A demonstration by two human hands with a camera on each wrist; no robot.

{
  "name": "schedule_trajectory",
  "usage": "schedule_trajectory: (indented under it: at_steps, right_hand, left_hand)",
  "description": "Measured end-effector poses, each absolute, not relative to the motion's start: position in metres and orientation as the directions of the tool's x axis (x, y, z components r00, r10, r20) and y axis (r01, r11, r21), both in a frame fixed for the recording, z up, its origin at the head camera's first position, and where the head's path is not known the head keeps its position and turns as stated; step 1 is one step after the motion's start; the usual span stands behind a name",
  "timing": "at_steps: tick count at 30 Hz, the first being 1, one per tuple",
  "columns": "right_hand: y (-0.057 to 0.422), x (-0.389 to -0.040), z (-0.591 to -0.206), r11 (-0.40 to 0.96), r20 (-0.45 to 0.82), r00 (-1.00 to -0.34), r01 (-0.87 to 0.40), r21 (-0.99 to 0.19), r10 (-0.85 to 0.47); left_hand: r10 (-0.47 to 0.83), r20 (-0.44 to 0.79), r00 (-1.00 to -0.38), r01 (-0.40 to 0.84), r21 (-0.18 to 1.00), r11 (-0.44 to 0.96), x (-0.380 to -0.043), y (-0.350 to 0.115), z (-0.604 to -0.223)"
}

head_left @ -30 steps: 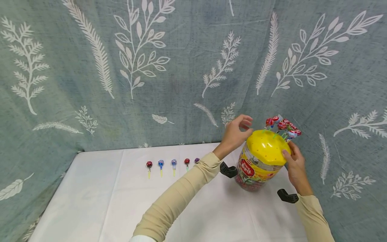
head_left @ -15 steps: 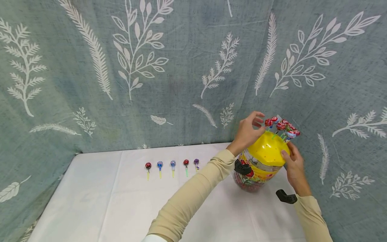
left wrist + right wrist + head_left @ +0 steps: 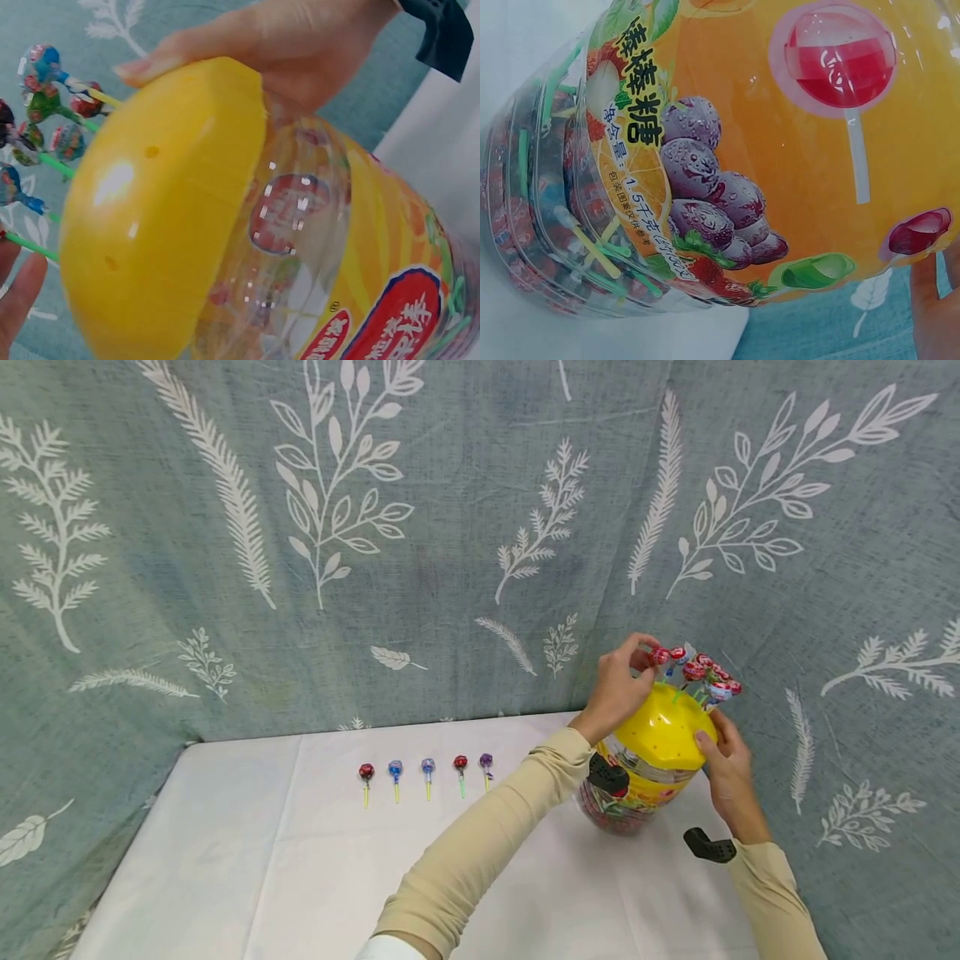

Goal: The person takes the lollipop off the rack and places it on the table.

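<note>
A clear candy jar (image 3: 637,793) with a domed yellow lid (image 3: 663,727) stands at the table's right side. Lollipops (image 3: 693,671) rise on their sticks from the lid's far side. My left hand (image 3: 621,681) pinches the leftmost red-wrapped lollipop (image 3: 660,655) near its head. In the left wrist view its fingers (image 3: 21,300) are at a green stick (image 3: 30,246) at the lid. My right hand (image 3: 731,772) grips the jar's right side by the lid, thumb on the yellow rim. In the right wrist view, many wrapped lollipops (image 3: 547,202) lie inside the jar's bottom.
Several lollipops lie in a row on the white tablecloth, from a red one (image 3: 366,772) at the left to a purple one (image 3: 486,762) at the right. A grey-green curtain (image 3: 450,543) with white leaves hangs close behind the table (image 3: 330,860) and at its sides.
My left hand has moved right from the lid's left edge to the lollipops and now pinches the leftmost one. My right hand has kept its grip on the jar.
</note>
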State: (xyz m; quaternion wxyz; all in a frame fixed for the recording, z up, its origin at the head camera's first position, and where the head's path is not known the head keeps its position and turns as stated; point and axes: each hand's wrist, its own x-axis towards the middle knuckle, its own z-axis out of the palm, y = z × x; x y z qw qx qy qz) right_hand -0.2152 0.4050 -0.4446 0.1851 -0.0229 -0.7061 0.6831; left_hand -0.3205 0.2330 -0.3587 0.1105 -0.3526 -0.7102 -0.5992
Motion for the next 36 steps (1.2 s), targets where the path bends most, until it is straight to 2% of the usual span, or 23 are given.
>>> schedule_trajectory:
  at_steps: [8, 15, 36]
  right_hand:
    - [0.404, -0.216, -0.445, 0.075, 0.26, -0.919, -0.249, -0.966, 0.297]
    - [0.405, -0.214, -0.444, 0.048, 0.283, -0.922, -0.28, -0.959, 0.264]
    - [0.402, -0.215, -0.446, 0.033, 0.278, -0.914, -0.282, -0.959, 0.296]
  left_hand:
    - [0.26, 0.656, -0.709, 0.666, 0.743, -0.061, -0.317, 0.215, -0.347]
    - [0.279, 0.664, -0.693, 0.681, 0.73, -0.047, -0.311, 0.197, -0.346]
    - [0.334, 0.568, -0.752, 0.591, 0.806, -0.039, -0.298, 0.149, -0.381]
